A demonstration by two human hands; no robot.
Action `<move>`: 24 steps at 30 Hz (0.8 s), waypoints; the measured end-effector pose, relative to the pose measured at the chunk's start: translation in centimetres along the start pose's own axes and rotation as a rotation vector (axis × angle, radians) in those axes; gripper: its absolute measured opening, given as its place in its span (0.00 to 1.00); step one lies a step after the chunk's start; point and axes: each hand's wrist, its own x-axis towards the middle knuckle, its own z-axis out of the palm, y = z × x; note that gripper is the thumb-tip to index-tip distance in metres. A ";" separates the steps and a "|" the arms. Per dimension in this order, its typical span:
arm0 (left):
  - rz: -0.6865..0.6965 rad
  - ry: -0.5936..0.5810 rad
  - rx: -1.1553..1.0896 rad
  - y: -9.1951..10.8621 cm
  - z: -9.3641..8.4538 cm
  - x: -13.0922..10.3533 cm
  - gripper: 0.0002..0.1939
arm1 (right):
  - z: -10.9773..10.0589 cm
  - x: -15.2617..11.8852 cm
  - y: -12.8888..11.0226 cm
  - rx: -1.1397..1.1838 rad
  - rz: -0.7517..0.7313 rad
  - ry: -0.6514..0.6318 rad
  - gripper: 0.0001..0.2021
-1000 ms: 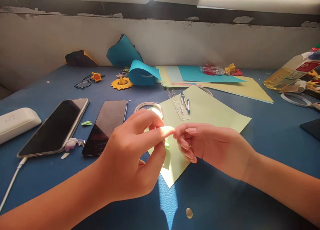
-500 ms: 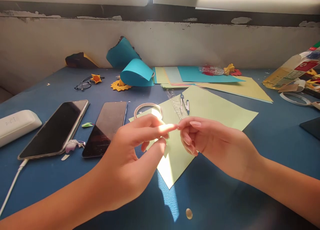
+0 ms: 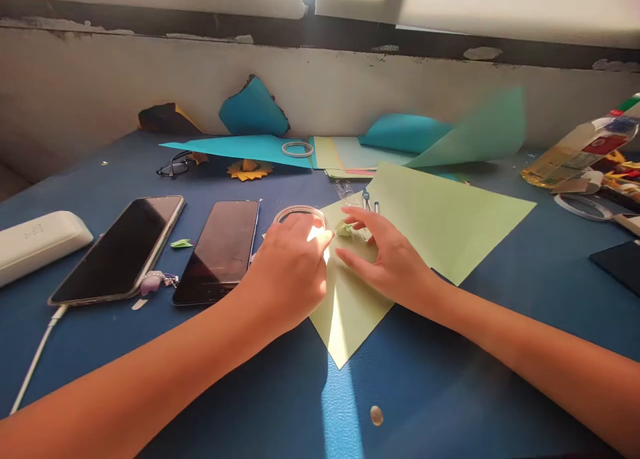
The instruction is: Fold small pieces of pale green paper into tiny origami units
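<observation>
1. One small folded piece of pale green paper [image 3: 343, 228] sits between your two hands, above the lower part of the big light green sheet [image 3: 450, 212].
2. Your right hand [image 3: 385, 252] reaches in from the right, its thumb and fingers spread apart on either side of the folded piece; you cannot tell from this view whether they touch it.
3. Your left hand [image 3: 293, 272] is curled, knuckles up, its fingertips close to the same piece; its grip is hidden, so whether it pinches anything cannot be told.
4. Just beyond your left knuckles lies a tape roll [image 3: 300, 210], partly covered by them; past your right fingers are a compass [image 3: 367, 197] and a clear ruler [image 3: 344, 190].
5. To your left, two dark phones lie side by side, the nearer phone [image 3: 217, 246] beside your left hand, with a green paper scrap [image 3: 181, 244] between them.
6. Farther back, a narrow white ring [image 3: 297, 155] rests on a blue sheet [image 3: 235, 146], near a yellow folded paper ornament [image 3: 250, 172].
7. At your far right, a bottle [image 3: 575, 149] of yellowish liquid lies tilted on the blue table [image 3: 425, 392].
</observation>
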 end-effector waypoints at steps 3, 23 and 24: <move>-0.021 -0.032 -0.064 0.2 0.4 0.2 0.15 | 0.7 1.2 0.9 0.001 -0.006 0.025 0.26; -0.469 -0.357 -1.260 2.0 -2.4 -0.4 0.09 | -0.5 -1.1 -2.9 0.317 -0.242 0.121 0.26; -0.476 -0.350 -1.239 1.9 -2.3 -0.4 0.09 | -0.5 -1.2 -2.9 0.322 -0.245 0.105 0.27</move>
